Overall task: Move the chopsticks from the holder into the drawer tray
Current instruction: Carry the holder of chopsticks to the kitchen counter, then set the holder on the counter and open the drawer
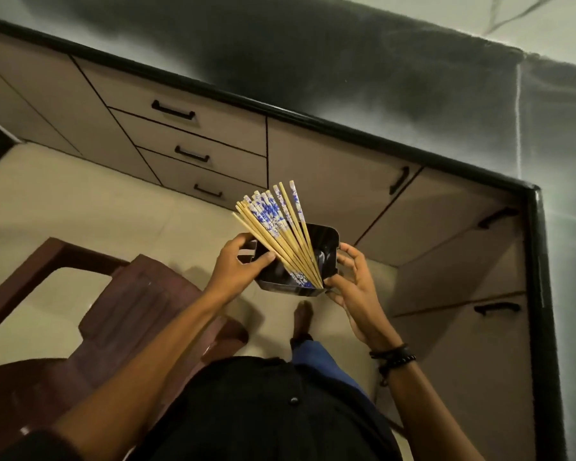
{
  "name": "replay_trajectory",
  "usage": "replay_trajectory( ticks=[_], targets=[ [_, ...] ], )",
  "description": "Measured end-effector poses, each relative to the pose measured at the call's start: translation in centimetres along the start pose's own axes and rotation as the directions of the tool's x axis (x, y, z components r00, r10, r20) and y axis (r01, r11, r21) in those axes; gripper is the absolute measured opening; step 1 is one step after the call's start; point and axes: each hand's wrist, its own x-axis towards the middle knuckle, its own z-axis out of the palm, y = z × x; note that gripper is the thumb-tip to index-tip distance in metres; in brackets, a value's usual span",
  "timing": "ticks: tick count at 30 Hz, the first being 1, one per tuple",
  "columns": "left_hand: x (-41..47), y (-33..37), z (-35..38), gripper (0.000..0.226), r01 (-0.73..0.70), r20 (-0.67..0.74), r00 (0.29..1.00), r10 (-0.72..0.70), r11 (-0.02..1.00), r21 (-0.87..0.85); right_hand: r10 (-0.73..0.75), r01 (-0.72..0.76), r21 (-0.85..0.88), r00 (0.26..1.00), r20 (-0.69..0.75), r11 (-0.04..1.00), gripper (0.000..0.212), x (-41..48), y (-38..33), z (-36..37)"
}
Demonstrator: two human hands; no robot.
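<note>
Black shirt (263,410) nearest; left hand (238,264), right hand (354,291) grip black holder (326,239); blue-patterned chopsticks (276,227) fanned inside.

The person wears a black shirt (263,414) with a small round dark button (293,400) on its front, and blue trousers (326,361). Both forearms are bare. Black bracelets (393,356) circle the wrist behind the right hand (354,294), one of them made of round beads. The one visible foot (303,319) is bare.
</note>
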Motion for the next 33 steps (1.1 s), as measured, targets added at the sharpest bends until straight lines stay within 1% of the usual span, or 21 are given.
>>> replay_trajectory(
  ticks=[6, 8, 10, 12, 14, 15, 17, 20, 21, 23, 25, 29, 33],
  targets=[
    [8.6, 4.5, -0.2, 0.035, -0.005, -0.142, 0.99, -0.001, 0.999, -0.041, -0.066, 0.075, -0.087, 0.992, 0.105, 0.993, 0.063, 10.5, -5.9, -0.6],
    [11.1, 6.0, -0.4, 0.037, 0.003, -0.178, 0.984, -0.017, 0.997, -0.075, -0.095, 0.108, -0.093, 0.986, 0.138, 0.99, 0.064, 13.4, -7.7, -0.8],
    [13.8, 7.9, -0.7, 0.033, 0.002, -0.223, 0.974, -0.026, 0.994, -0.105, -0.129, 0.15, -0.094, 0.971, 0.199, 0.984, 0.065, 16.3, -10.4, -0.9],
    [16.4, 9.5, -1.2, 0.039, 0.002, -0.285, 0.958, -0.036, 0.993, -0.119, -0.141, 0.173, -0.114, 0.959, 0.247, 0.978, 0.064, 19.3, -12.6, -0.6],
    [18.8, 11.0, -2.0, 0.05, -0.008, -0.345, 0.938, -0.038, 0.991, -0.131, -0.154, 0.188, -0.119, 0.957, 0.246, 0.975, 0.062, 21.9, -14.6, 0.0],
    [20.2, 11.8, -2.5, 0.049, -0.033, -0.365, 0.931, -0.021, 0.989, -0.143, -0.162, 0.196, -0.132, 0.959, 0.233, 0.972, 0.063, 23.3, -15.7, 0.4],
    [22.8, 13.4, -3.6, 0.039, -0.085, -0.38, 0.925, 0.021, 0.985, -0.152, -0.174, 0.207, -0.144, 0.961, 0.214, 0.968, 0.067, 25.7, -17.7, 1.3],
    [27.2, 15.5, -5.5, 0.03, -0.132, -0.35, 0.935, 0.063, 0.976, -0.174, -0.223, 0.258, -0.156, 0.952, 0.21, 0.954, 0.067, 29.4, -20.5, 2.9],
    [28.8, 16.2, -6.2, 0.027, -0.145, -0.33, 0.941, 0.079, 0.973, -0.181, -0.244, 0.277, -0.147, 0.947, 0.211, 0.95, 0.061, 30.7, -21.4, 3.6],
    [32.3, 17.1, -7.5, 0.025, -0.157, -0.287, 0.953, 0.099, 0.969, -0.19, -0.276, 0.309, -0.144, 0.939, 0.206, 0.94, 0.04, 33.3, -23.0, 5.0],
    [36.2, 17.7, -8.9, 0.026, -0.157, -0.217, 0.969, 0.117, 0.971, -0.18, -0.294, 0.319, -0.128, 0.939, 0.178, 0.939, 0.032, 35.8, -24.3, 6.7],
    [43.7, 17.9, -11.7, 0.024, -0.184, -0.088, 0.981, 0.174, 0.974, -0.128, -0.301, 0.311, -0.099, 0.948, 0.104, 0.945, 0.031, 40.9, -25.7, 9.9],
    [49.4, 17.9, -15.1, 0.035, -0.222, 0.011, 0.975, 0.222, 0.975, -0.012, -0.278, 0.277, -0.075, 0.961, 0.001, 0.958, 0.03, 45.4, -26.2, 13.5]
  ],
)
